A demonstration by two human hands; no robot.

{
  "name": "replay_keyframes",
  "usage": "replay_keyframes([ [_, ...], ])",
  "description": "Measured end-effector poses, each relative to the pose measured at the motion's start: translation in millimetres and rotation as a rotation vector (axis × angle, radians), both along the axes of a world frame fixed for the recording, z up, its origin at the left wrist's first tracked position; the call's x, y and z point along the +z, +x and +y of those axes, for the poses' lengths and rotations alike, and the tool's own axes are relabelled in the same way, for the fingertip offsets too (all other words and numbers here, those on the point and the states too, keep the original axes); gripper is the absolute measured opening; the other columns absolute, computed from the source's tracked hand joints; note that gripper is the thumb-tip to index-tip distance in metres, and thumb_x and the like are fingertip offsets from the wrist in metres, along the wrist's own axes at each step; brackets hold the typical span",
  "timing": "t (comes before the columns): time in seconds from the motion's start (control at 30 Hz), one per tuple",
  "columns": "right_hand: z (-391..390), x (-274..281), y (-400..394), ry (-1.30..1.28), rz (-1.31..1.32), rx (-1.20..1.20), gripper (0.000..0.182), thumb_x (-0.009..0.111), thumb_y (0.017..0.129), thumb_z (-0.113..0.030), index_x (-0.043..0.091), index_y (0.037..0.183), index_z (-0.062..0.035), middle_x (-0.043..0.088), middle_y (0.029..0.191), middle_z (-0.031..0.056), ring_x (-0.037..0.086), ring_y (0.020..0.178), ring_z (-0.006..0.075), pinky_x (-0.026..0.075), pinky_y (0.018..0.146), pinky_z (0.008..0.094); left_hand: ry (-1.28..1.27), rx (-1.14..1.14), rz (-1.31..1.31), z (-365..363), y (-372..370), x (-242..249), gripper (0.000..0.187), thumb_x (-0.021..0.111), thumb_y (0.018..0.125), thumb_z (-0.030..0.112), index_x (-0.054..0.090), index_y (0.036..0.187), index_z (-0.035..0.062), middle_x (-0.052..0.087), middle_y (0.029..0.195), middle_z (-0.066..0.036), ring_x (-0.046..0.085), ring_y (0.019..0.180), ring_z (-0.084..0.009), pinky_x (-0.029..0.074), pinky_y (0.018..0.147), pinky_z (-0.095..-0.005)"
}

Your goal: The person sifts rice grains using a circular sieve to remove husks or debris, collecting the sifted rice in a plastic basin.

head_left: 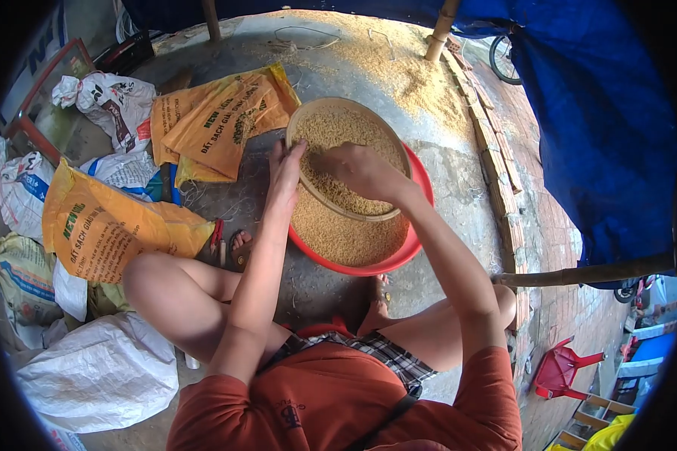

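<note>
A round sieve with a pale rim tilts over a red basin. Its mesh carries a layer of unhusked grain. On the sieve's left side, my left hand grips the rim, thumb along the top. My right hand is down in the sieve at the grain, its fingers smeared by motion and partly hidden. More grain fills the basin beneath, between my feet.
Orange printed sacks lie flat on the concrete at left, another orange sack nearer my knee. White sacks pile beside me. Loose grain spreads along the far floor. A brick edging and red stool are at right.
</note>
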State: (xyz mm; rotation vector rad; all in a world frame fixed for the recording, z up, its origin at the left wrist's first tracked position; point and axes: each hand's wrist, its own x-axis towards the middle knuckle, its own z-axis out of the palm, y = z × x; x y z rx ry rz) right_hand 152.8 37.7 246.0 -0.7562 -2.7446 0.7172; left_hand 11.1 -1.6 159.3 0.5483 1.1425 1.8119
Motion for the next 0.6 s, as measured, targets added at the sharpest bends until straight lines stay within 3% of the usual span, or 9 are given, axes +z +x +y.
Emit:
replay_keyframes([
  [0.07,9,-10,-7,0.043,-0.014,-0.028,0.03,0.042,0.074,-0.001,0.055,0.101,-0.0056,0.057,0.093,0.0166,0.055,0.087,0.0275,0.044,0.078,0.0348,-0.003,-0.071,-0.082,1,1,-5,0.027,0.053,0.078,0.015,0.046,0.102,0.0037,0.05,0.096,-0.006,0.043,0.095,-0.0139,0.032,0.081,-0.0291],
  [0.23,67,-29,6,0.231,0.026,-0.363,0.033,0.041,0.069,-0.002,0.056,0.099,-0.0056,0.056,0.093,0.0189,0.055,0.085,0.0303,0.043,0.078,0.0357,0.026,-0.138,-0.132,-4,0,5,0.027,0.052,0.078,0.013,0.047,0.103,0.0035,0.05,0.099,-0.007,0.046,0.094,-0.0149,0.036,0.08,-0.0287],
  [0.33,75,-26,35,0.109,-0.036,-0.406,0.032,0.043,0.071,-0.002,0.057,0.099,-0.0075,0.056,0.092,0.0171,0.054,0.086,0.0288,0.043,0.079,0.0352,0.036,-0.128,-0.17,1,-8,-3,0.03,0.051,0.079,0.013,0.045,0.106,0.0021,0.05,0.101,-0.009,0.049,0.092,-0.0166,0.041,0.077,-0.0292],
  [0.47,45,-17,50,0.186,-0.066,-0.169,0.028,0.046,0.074,-0.003,0.059,0.098,-0.0096,0.057,0.091,0.014,0.054,0.087,0.0254,0.042,0.08,0.0349,0.045,-0.132,-0.314,11,-18,-24,0.031,0.049,0.08,0.014,0.042,0.108,0.0016,0.049,0.101,-0.01,0.05,0.091,-0.0186,0.042,0.076,-0.0305],
  [0.53,34,-8,52,0.016,-0.115,0.051,0.022,0.051,0.075,-0.006,0.06,0.095,-0.0093,0.057,0.092,0.0119,0.052,0.09,0.0217,0.042,0.079,0.0341,0.06,-0.092,-0.357,13,-18,-27,0.03,0.048,0.081,0.013,0.042,0.107,0.0017,0.049,0.102,-0.01,0.05,0.091,-0.0191,0.042,0.077,-0.0316],
  [0.6,32,7,49,-0.008,-0.075,0.025,0.021,0.051,0.075,-0.006,0.06,0.094,-0.0085,0.058,0.088,0.011,0.054,0.085,0.0196,0.043,0.075,0.0327,0.062,-0.093,-0.381,18,-18,-37,0.03,0.048,0.081,0.014,0.042,0.108,0.0022,0.048,0.104,-0.011,0.05,0.092,-0.0198,0.043,0.077,-0.0324],
])
